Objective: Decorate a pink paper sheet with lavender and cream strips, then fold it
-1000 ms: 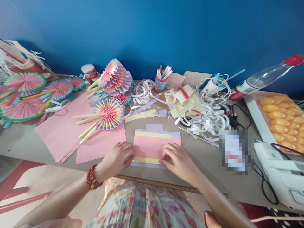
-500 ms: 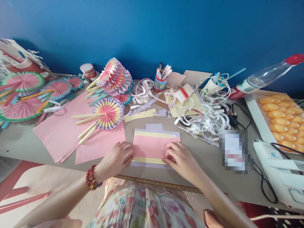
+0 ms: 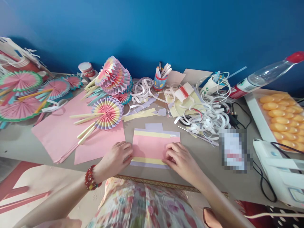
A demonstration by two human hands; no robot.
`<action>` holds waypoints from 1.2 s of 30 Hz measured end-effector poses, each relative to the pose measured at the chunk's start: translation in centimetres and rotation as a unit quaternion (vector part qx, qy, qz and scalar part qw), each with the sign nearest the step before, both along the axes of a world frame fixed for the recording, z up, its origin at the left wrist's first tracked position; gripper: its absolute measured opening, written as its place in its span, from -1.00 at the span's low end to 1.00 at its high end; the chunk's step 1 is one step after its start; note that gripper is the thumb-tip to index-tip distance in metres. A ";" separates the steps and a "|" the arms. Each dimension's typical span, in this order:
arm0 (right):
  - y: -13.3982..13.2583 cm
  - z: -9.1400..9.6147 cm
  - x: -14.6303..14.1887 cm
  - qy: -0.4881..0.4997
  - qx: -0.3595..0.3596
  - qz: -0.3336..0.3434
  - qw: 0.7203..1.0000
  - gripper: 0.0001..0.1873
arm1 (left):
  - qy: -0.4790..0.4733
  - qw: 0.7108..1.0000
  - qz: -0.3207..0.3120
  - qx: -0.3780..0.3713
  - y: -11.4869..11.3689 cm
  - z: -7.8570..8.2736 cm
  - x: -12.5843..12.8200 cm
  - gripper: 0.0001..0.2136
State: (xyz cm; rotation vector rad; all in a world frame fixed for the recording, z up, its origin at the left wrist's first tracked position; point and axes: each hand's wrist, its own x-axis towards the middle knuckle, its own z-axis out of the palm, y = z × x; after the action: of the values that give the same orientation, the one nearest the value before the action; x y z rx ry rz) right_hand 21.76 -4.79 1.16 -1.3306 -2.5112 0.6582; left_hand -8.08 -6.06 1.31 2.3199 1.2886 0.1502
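Observation:
A pink paper sheet (image 3: 150,147) with yellow and lilac bands lies flat near the table's front edge. My left hand (image 3: 116,160), with a red bead bracelet on the wrist, rests curled on the sheet's left edge. My right hand (image 3: 180,158) presses with bent fingers on its lower right part. Both hands pinch or press the sheet's near edge.
Loose pink sheets (image 3: 59,131) lie to the left under a round folded fan (image 3: 107,113). More fans (image 3: 21,95) sit far left. White paper curls (image 3: 206,114), a pen cup (image 3: 159,82), a bottle (image 3: 263,77), an orange tray (image 3: 282,117) and a white device (image 3: 282,171) crowd the back and right.
My right hand slid a little to the right along the sheet's near edge. The left hand stayed put. The view shifted slightly.

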 end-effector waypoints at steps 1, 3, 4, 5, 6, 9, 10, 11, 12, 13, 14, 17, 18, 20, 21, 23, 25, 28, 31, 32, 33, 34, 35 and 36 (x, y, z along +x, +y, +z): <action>0.0 0.0 0.0 0.001 0.001 0.001 1.000 -0.80 | -0.001 1.000 0.000 0.001 0.0 -0.1 0.0 -0.84; 0.0 -0.1 0.0 0.001 -0.001 0.001 1.000 -0.79 | 0.000 1.000 0.001 0.001 0.0 -0.1 -0.1 -0.85; 0.0 -0.2 0.1 0.001 -0.003 0.000 1.000 -0.79 | 0.002 1.000 0.001 0.000 0.0 -0.2 -0.1 -0.86; -0.1 -0.2 0.0 0.001 -0.004 0.000 1.000 -0.79 | 0.004 1.000 0.002 -0.002 0.0 -0.2 -0.1 -0.86; -0.1 -0.2 0.0 0.000 -0.006 -0.001 1.000 -0.79 | 0.006 1.000 0.003 -0.003 0.0 -0.2 -0.1 -0.86; -0.1 -0.3 -0.1 -0.005 -0.005 -0.002 1.000 -0.79 | 0.010 1.000 0.004 -0.006 -0.1 -0.1 0.0 -0.87; -0.1 -0.3 -0.1 -0.007 -0.003 -0.002 1.000 -0.79 | 0.010 1.000 0.005 -0.007 -0.1 0.0 0.1 -0.87; -0.1 -0.3 -0.1 -0.009 -0.001 -0.002 1.000 -0.79 | 0.011 1.000 0.006 -0.008 -0.1 0.0 0.1 -0.88; -0.1 -0.2 -0.1 -0.010 0.001 -0.001 1.000 -0.79 | 0.011 1.000 0.006 -0.009 -0.1 0.1 0.1 -0.88; -0.2 -0.2 -0.1 -0.011 0.002 0.000 1.000 -0.79 | 0.011 1.000 0.007 -0.009 -0.1 0.1 0.1 -0.88; -0.2 -0.2 -0.1 -0.012 0.003 0.000 1.000 -0.79 | 0.011 1.000 0.007 -0.008 -0.1 0.1 0.1 -0.88; -0.3 -0.2 0.0 -0.014 0.006 0.003 1.000 -0.79 | 0.010 1.000 0.008 -0.003 -0.1 0.0 0.0 -0.88; -0.3 -0.2 0.0 -0.014 0.008 0.004 1.000 -0.80 | 0.010 1.000 0.008 -0.001 -0.1 0.0 0.0 -0.88; -0.4 -0.3 0.0 -0.015 0.010 0.002 1.000 -0.80 | 0.011 1.000 0.006 0.002 -0.2 -0.1 0.0 -0.88; -0.4 -0.4 0.1 -0.016 0.011 0.000 1.000 -0.79 | 0.012 1.000 0.006 0.002 -0.2 -0.1 0.0 -0.88; -0.3 -0.4 0.2 -0.019 0.011 -0.007 1.000 -0.78 | 0.014 1.000 0.007 0.001 -0.2 0.0 0.0 -0.88; -0.1 -0.3 0.4 -0.017 0.009 -0.003 1.000 -0.78 | 0.016 1.000 0.011 -0.001 -0.3 0.0 0.1 -0.88; 0.3 0.2 1.2 -0.002 -0.006 0.027 1.000 -0.86 | 0.007 1.000 0.024 -0.003 -0.3 0.0 0.0 -0.88; 0.4 0.8 2.1 0.020 -0.023 0.064 0.997 -0.87 | -0.019 0.999 0.034 -0.012 -0.3 -0.1 -0.3 -0.89; 0.3 1.0 2.3 0.025 -0.021 0.074 0.997 -0.82 | -0.027 0.999 0.035 -0.015 -0.3 -0.2 -0.4 -0.89; 0.1 1.1 2.5 0.028 -0.013 0.082 0.996 -0.76 | -0.035 0.999 0.036 -0.017 -0.4 -0.2 -0.5 -0.89; -0.2 1.1 2.6 0.027 -0.002 0.087 0.996 -0.72 | -0.040 0.998 0.037 -0.017 -0.4 -0.3 -0.5 -0.89; -0.5 1.2 2.6 0.021 0.010 0.091 0.996 -0.69 | -0.043 0.998 0.038 -0.016 -0.4 -0.3 -0.6 -0.89; -0.9 1.1 2.5 0.012 0.023 0.095 0.995 -0.67 | -0.046 0.998 0.039 -0.012 -0.4 -0.3 -0.6 -0.89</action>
State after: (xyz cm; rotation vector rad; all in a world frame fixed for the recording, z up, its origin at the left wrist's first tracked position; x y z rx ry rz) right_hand 24.29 -5.69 2.29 -1.0723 -2.6388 0.6451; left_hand -8.71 -6.48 0.98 2.2168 1.3289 0.2620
